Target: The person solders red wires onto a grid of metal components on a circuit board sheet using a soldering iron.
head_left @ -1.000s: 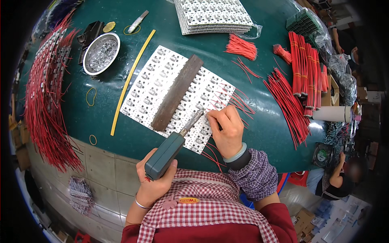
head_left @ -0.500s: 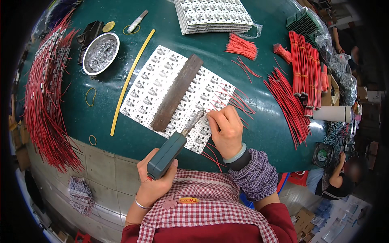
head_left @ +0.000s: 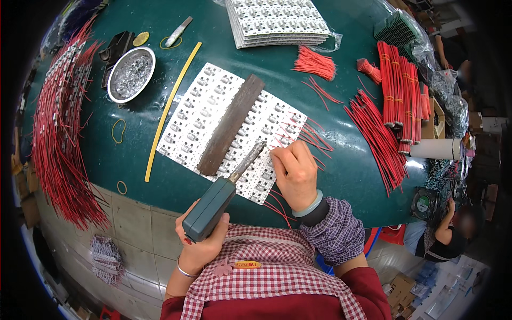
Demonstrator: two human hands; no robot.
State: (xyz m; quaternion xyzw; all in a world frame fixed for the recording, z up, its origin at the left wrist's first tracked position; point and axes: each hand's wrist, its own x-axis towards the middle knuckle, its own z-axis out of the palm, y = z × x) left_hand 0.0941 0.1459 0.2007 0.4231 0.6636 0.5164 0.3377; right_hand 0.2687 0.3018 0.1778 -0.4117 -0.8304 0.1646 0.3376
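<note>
My left hand [head_left: 205, 234] is wrapped round the dark green body of a soldering gun [head_left: 212, 205], whose silvery tip reaches over a white circuit board panel [head_left: 186, 130]. The panel carries rows of small metal components. My right hand [head_left: 297, 173] is closed in a pinch at the panel's right side, just right of the tip, on what appears to be a thin red wire mostly hidden by the fingers. Several red wires [head_left: 317, 140] stick out past the panel's right edge, and others [head_left: 280, 208] from its near corner. A dark flat bar [head_left: 232, 125] lies across the panel.
Left stand a bowl of silvery bits [head_left: 152, 74] and a large heap of red wires [head_left: 61, 144]. A yellow strip [head_left: 172, 109] lies beside the panel. Stacked panels [head_left: 277, 24] are at the back, bundled red wires [head_left: 392, 85] at right. Another person [head_left: 450, 234] sits far right.
The soldering gun has shifted a little to the left, its tip now slightly farther from my right fingertips. My right hand keeps its pinch at nearly the same spot.
</note>
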